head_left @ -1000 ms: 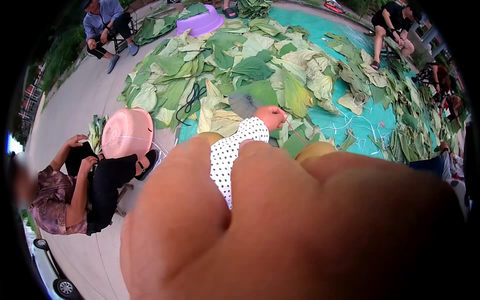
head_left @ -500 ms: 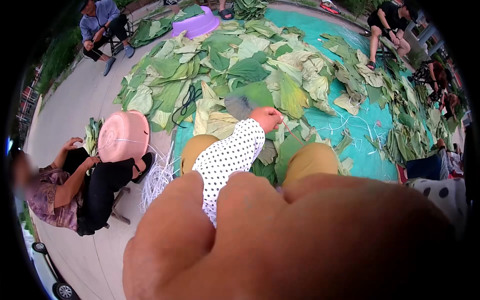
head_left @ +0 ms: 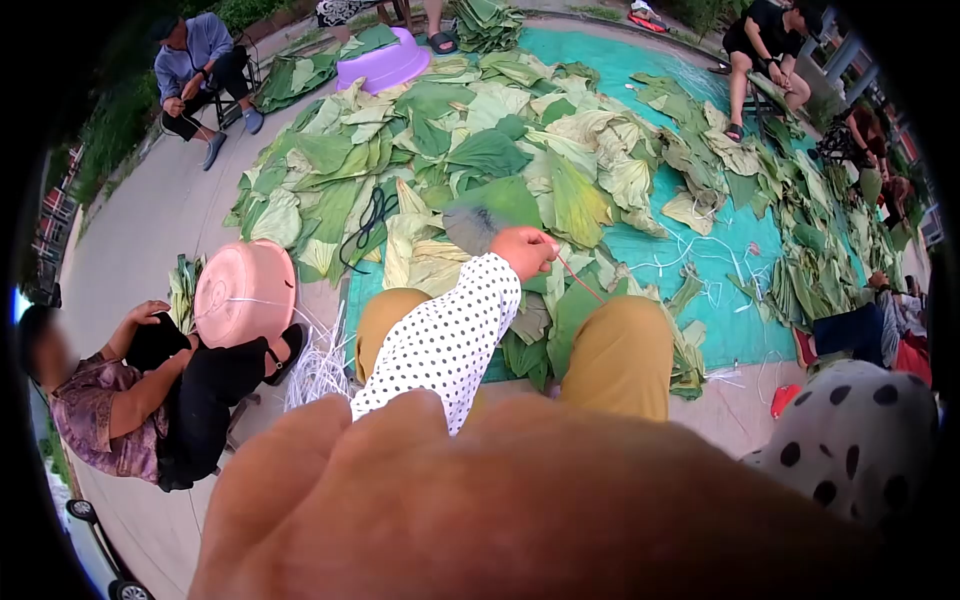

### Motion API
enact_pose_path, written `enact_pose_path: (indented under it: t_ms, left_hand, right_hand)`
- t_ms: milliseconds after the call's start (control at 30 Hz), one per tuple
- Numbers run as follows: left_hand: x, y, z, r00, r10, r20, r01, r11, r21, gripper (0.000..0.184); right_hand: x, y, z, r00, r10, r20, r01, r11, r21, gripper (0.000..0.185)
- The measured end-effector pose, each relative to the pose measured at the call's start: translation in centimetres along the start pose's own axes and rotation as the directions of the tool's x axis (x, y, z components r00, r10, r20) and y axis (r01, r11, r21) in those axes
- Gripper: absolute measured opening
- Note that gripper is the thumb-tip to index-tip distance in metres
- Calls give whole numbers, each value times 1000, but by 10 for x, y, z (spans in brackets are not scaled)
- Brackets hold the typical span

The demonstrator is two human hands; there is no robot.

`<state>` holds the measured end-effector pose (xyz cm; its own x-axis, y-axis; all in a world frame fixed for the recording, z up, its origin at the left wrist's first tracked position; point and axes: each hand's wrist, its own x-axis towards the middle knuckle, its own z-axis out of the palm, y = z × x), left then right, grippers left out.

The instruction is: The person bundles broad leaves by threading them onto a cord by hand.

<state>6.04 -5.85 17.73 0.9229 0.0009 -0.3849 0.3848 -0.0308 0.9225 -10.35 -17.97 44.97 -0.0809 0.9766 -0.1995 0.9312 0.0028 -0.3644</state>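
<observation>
Over the leaf pile, my left hand is closed, with thumb and fingertips pinching a thin red string. The string slants down toward my right knee. Very close to the camera, my right hand fills the lower view with its blurred back and knuckles; its fingers are hidden. Large green and yellowing leaves lie heaped in front of me, some just beyond my left hand. Dark cord rests on the heap to the left.
A teal sheet lies under the leaves, with white strings on it. A pink tub and a person are at left. Behind are a purple tub and seated people. A red item lies at right.
My right hand has shifted lower across the view, uncovering more of my right knee and the ground. My left hand keeps its pinch on the string. The view has tilted slightly.
</observation>
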Motion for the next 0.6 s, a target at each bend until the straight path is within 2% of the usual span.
enact_pose_path:
  t_ms: [367,500,600]
  left_hand:
    - [-3,2,-1,1000,16,-5,-16,999,37,13]
    - [-5,1,-2,999,36,5,-36,999,21,13]
    - [2,-3,-2,1000,31,3,-31,997,77,16]
  right_hand:
    - [-13,11,-13,994,102,45,-101,995,-11,13]
    - [-2,11,-16,997,65,38,-65,998,-22,13]
    - [11,6,-13,1000,28,14,-28,1000,-9,12]
